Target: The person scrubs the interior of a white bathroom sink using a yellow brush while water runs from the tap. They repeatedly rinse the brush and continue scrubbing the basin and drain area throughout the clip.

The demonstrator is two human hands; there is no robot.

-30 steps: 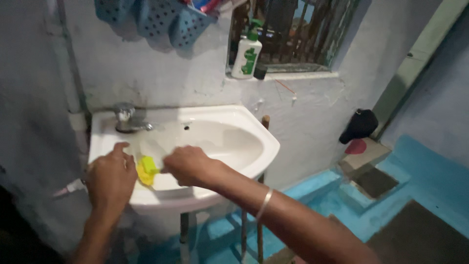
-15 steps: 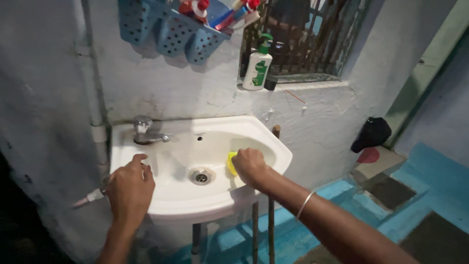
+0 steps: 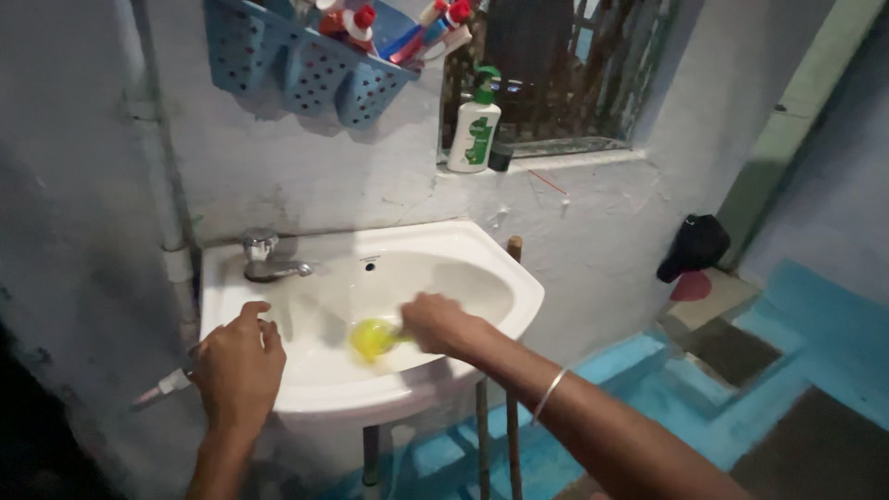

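A white wall-mounted sink (image 3: 500, 268) sits below a metal tap (image 3: 264, 259). My right hand (image 3: 440, 324) grips a yellow-green scrub sponge (image 3: 372, 338) and presses it against the bottom of the basin, where it shows as a blur. My left hand (image 3: 239, 361) rests on the sink's front left rim with its fingers curled over the edge. A thin bangle sits on my right forearm.
A blue perforated wall rack (image 3: 306, 65) with tubes and brushes hangs above the tap. A white pump bottle with a green top (image 3: 470, 125) stands on the window ledge. A black cap (image 3: 690, 245) lies on a raised step at right. Blue floor lies below.
My right hand has carried the sponge from the basin's right side to its middle, over the drain. My left hand has stayed on the rim.
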